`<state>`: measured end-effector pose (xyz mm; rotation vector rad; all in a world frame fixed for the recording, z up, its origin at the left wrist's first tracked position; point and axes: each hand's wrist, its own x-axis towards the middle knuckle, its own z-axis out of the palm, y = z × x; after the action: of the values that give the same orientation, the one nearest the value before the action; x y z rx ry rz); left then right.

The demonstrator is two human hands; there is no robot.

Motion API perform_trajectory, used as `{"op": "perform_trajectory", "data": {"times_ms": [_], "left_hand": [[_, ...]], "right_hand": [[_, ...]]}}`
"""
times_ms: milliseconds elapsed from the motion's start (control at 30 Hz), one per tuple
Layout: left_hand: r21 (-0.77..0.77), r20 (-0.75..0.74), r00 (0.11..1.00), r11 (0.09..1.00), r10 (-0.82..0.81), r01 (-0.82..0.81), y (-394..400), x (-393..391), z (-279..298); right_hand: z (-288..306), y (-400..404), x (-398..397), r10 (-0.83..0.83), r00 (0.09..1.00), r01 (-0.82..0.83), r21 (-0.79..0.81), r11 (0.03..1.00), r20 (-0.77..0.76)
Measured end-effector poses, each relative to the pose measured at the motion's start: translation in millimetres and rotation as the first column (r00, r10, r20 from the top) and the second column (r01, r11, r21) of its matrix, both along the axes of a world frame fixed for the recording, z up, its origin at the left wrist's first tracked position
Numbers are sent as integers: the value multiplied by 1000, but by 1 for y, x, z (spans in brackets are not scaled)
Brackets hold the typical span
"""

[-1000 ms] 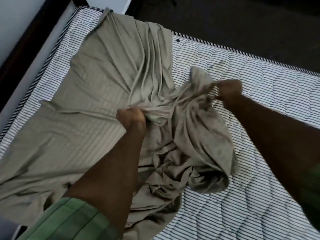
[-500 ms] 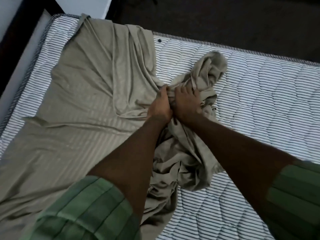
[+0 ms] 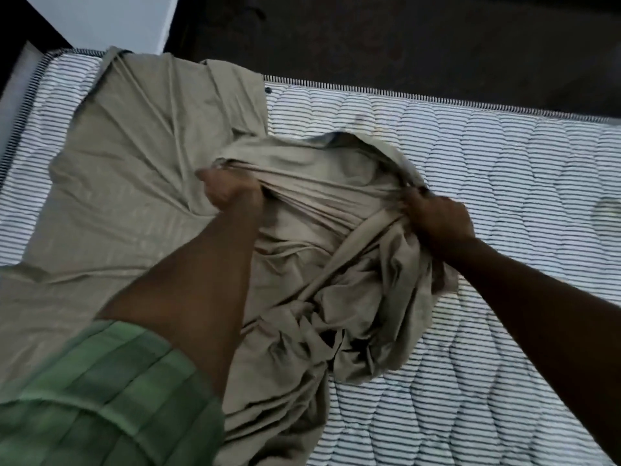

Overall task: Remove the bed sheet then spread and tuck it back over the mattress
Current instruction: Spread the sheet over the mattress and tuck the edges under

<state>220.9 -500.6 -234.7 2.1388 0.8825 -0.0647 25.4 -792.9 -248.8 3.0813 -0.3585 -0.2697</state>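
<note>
Both hands gather the loose bed sheet (image 3: 141,163) on the striped mattress (image 3: 504,156).

The left hand (image 3: 223,191) has its fingers curled tight into a bunch of cloth near the middle of the bed, and the right hand (image 3: 437,220) clamps another gathered fold further right — the fabric between them is pulled into taut ridges. The sheet lies flat over the left part of the mattress and heaps in a crumpled pile in front of the hands, with the right part of the mattress bare. It looks light, limp and thin; it will likely sag and bunch wherever it is not held, and drag rather than slide cleanly on the quilted surface. Taking it by an edge or corner, hands well apart, should give more control than these mid-cloth handfuls.
</note>
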Motion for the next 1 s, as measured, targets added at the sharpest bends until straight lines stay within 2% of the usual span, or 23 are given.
{"op": "perform_trajectory", "data": {"times_ms": [67,133,200,267,333,367,400,467,533,633,700,767,833,867,933,1000], "left_hand": [[123,104,993,990,55,-68,5,15,5],[166,185,983,985,14,-45,11,28,6],[214,167,981,975,-101,64,11,29,7],[323,164,949,924,-268,205,-2,7,3],[551,142,877,772,-460,316,-24,-31,-4],[625,85,829,677,-553,388,-36,-53,-6],[647,26,762,592,-647,480,-48,-73,-6],[658,-73,565,387,-822,646,-62,-105,-10],[592,-232,365,167,-902,789,-66,-123,-14],[330,-386,173,39,-906,943,-58,-126,-24],[385,-379,184,26,-907,922,-49,-120,-23],[460,-358,302,114,-884,880,-45,-108,-18],[473,-362,404,208,-840,856,-42,-102,-14],[453,-372,473,288,-799,844,-37,-101,-15],[371,-365,631,515,-684,773,-24,-101,-16],[361,-359,702,602,-615,712,-24,-110,-15]], "right_hand": [[0,-7,0,-241,969,241,3,970,-49],[2,-5,5,-401,911,404,19,914,-100],[4,0,14,-462,882,468,45,883,-96],[12,11,26,-456,888,451,84,889,54],[19,29,35,-298,925,287,81,955,235],[19,40,38,-188,948,172,83,982,257],[18,53,37,-83,973,61,107,992,216],[10,73,26,124,987,-136,120,983,104],[1,81,4,213,967,-227,97,969,141],[-7,89,-37,204,929,-234,64,970,307],[-10,101,-68,165,932,-219,137,966,323],[-9,114,-92,82,968,-132,204,970,236],[-1,121,-100,15,989,-45,202,978,149],[7,125,-97,-14,995,-8,218,976,99],[16,125,-87,-66,998,59,334,941,9],[26,117,-91,-155,988,124,512,850,17]]}}
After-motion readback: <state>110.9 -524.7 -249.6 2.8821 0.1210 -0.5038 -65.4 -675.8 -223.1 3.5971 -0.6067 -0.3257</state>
